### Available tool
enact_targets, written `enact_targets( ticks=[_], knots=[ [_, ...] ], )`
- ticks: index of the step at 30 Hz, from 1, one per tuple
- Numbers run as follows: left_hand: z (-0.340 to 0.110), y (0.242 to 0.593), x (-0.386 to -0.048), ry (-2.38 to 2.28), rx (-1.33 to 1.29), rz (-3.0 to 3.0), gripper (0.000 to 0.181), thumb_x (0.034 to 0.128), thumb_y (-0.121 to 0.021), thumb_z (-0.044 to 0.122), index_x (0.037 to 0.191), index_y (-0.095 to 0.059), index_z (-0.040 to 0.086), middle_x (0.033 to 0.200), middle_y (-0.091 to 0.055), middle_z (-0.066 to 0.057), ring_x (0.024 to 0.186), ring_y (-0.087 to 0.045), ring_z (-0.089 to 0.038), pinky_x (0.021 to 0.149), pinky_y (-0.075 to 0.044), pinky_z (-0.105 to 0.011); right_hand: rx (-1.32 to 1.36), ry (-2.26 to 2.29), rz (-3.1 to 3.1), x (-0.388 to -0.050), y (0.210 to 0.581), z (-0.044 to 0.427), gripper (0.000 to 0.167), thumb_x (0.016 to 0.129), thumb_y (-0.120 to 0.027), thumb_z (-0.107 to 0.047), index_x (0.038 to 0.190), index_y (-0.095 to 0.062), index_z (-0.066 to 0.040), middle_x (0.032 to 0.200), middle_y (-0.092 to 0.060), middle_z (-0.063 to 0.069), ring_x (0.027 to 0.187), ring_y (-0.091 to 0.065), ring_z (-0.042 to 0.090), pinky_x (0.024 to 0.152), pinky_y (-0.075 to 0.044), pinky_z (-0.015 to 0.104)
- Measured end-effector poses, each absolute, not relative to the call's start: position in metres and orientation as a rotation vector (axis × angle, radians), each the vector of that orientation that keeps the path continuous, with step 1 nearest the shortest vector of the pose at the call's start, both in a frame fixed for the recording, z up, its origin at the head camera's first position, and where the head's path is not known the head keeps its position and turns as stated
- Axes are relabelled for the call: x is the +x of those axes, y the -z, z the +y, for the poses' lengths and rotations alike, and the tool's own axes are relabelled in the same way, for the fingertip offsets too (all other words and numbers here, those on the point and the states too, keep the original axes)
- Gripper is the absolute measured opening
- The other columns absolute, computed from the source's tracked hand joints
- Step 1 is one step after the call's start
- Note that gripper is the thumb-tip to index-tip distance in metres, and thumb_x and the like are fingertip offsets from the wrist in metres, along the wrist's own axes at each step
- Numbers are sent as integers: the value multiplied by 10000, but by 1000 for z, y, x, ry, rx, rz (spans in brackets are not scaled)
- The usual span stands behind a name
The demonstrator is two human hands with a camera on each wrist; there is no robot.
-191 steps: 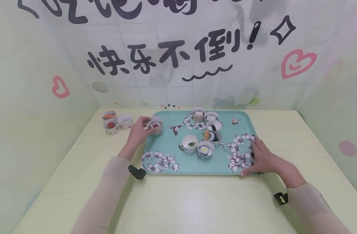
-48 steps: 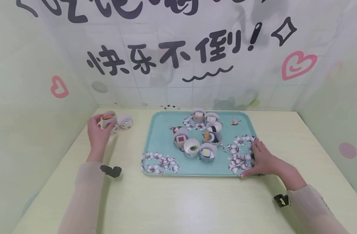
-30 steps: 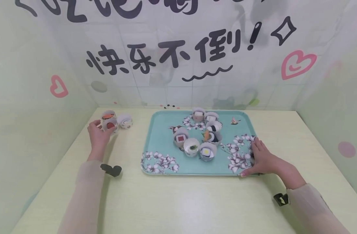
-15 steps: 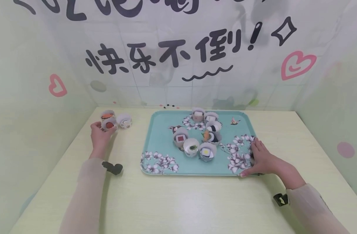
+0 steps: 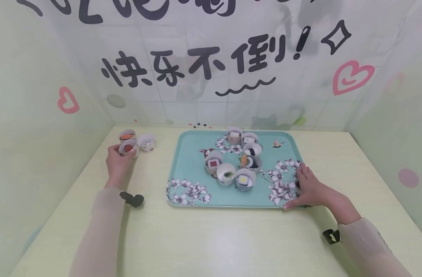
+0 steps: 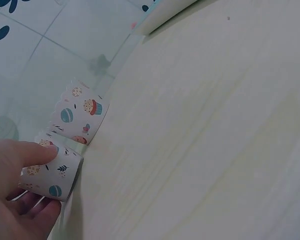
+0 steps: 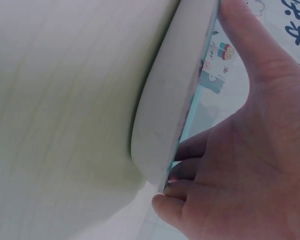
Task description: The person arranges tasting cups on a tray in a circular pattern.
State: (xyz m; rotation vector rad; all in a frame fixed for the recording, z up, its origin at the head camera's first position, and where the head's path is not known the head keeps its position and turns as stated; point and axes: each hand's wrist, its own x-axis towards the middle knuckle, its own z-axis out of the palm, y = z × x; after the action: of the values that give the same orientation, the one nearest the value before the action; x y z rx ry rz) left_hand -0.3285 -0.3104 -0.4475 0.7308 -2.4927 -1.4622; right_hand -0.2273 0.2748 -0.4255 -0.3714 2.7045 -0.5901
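At the far left of the table, my left hand [image 5: 118,163] pinches a small paper baking cup [image 5: 128,148] with a round red piece inside. The left wrist view shows thumb and fingers on opposite sides of that cup's printed wall [image 6: 52,167]. Whether it is raised off the table I cannot tell. My right hand [image 5: 314,188] rests along the right rim of a turquoise flowered tray [image 5: 190,192], fingers extended and thumb at the front corner. Close up in the right wrist view, the fingertips [image 7: 185,170] touch the tray's edge [image 7: 162,115].
Two more paper cups stand by the left hand: one with an orange piece [image 5: 127,135], one whitish [image 5: 147,143]. On the tray several cups curve in a line, among them one with a red square [image 5: 213,163] and one with a yellow centre [image 5: 245,180]. Printed sheets hang behind.
The cup with the red square, earlier in my left hand, now stands on the tray. That hand has gone left and taken hold of the cup with the red piece. The right hand stays put.
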Motion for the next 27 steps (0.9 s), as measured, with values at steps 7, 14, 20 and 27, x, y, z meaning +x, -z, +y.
enact_targets(
  ticks=[7,14,20,27],
  knots=[
    [-312,445,-326,1461,725,-2508,714,962,-609,273,1535,-236,64,1571,-377,-177,1380,-458,-292,1110,-440,-387,-371,593,2707,-227,425,274,1424,636,-897,-512,1466,-24,247,1531,109,474,1434,75,623,1158,-94,728],
    [-310,439,-321,1464,687,-2515,721,964,-608,302,1534,-238,62,1593,-346,-158,1406,-430,-293,1115,-439,-401,-364,579,2713,-227,427,274,1427,630,-898,-521,1467,-34,246,1533,98,473,1436,64,621,1160,-101,725],
    [-310,434,-318,1476,616,-2521,727,963,-622,307,1530,-242,55,1598,-336,-160,1436,-411,-313,1144,-427,-433,-366,578,2716,-228,428,274,1425,628,-899,-521,1465,-40,248,1534,92,474,1435,56,623,1159,-105,725],
    [-307,428,-317,1464,565,-2511,727,957,-634,287,1523,-252,38,1570,-372,-194,1434,-419,-321,1148,-429,-426,-376,586,2721,-228,428,274,1421,628,-902,-509,1463,-40,251,1530,90,479,1431,55,629,1154,-105,731]
  ],
)
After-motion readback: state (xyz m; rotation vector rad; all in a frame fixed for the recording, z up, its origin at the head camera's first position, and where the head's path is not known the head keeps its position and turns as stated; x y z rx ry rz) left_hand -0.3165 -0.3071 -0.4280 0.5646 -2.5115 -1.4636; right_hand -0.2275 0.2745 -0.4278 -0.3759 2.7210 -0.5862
